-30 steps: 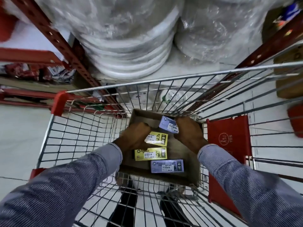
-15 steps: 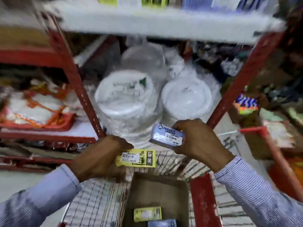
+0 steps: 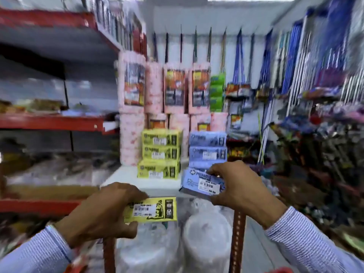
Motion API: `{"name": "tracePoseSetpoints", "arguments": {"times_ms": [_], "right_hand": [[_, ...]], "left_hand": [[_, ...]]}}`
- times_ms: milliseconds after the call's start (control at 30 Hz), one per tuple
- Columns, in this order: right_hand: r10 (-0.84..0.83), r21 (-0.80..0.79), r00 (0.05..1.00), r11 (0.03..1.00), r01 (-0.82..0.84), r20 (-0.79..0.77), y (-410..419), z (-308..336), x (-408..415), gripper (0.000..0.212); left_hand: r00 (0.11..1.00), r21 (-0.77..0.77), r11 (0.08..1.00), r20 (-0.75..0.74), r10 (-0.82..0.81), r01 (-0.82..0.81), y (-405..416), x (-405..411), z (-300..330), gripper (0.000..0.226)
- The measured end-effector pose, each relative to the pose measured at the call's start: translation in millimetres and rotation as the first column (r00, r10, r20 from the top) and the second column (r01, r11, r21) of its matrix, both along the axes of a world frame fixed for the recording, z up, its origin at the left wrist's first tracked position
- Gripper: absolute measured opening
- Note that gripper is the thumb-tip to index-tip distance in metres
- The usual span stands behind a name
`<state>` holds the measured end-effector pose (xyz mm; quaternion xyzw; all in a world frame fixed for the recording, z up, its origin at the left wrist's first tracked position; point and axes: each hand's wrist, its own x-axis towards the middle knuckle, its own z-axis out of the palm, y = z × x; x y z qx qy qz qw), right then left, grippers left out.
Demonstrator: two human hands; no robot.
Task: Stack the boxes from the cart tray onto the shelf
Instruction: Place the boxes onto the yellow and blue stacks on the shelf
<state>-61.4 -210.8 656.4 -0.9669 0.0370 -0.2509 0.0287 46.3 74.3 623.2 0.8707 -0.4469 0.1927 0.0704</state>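
Now: a box in each hand, up at shelf height

So, two boxes are in the air. The left hand (image 3: 98, 215) clamps a flat yellow cardboard box (image 3: 151, 209), thumb on its top edge, fingers curled beneath, gripping its left end. Its yellow face points at the camera, carrying a white barcode sticker and a dark printed figure with a small black panel at the right end. It sits low, in front of the white shelf board (image 3: 126, 180).

Over on the other side, the right hand (image 3: 240, 192) pinches a flat pale blue cardboard box (image 3: 201, 183) by its right end, fingertips above and thumb below. That one shows a white logo, a white price sticker and barcode, and tilts slightly, its left end dipping. It hangs just in front of the stack of pale blue boxes (image 3: 207, 149) on the shelf; whether it touches the stack, I cannot tell.

Beside that stack stands a stack of three yellow boxes (image 3: 160, 154), matching print, labels facing out. Behind both, pink wrapped packs (image 3: 175, 89) rise tall. Everything is smeared by motion blur, so the small print is unreadable. Striped light blue sleeves (image 3: 307, 241) frame the bottom corners.
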Motion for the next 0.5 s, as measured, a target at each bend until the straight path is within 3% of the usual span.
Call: {"name": "tracePoseSetpoints", "arguments": {"times_ms": [133,367,500], "right_hand": [[-0.037,-0.041,0.995,0.998,0.041,0.091,-9,32,2,0.058],[-0.071,-0.052,0.982,0.995,0.082,0.178,-20,47,36,0.053],[-0.079,-0.134,0.982,0.986,0.103,0.171,-29,34,65,0.052]], "left_hand": [[0.992,-0.072,0.997,0.127,0.003,0.006,-4,14,36,0.062],[0.989,-0.158,0.987,0.143,0.047,-0.024,-26,70,59,0.063],[0.988,-0.166,0.985,0.143,0.059,-0.035,-42,97,56,0.062]]}}
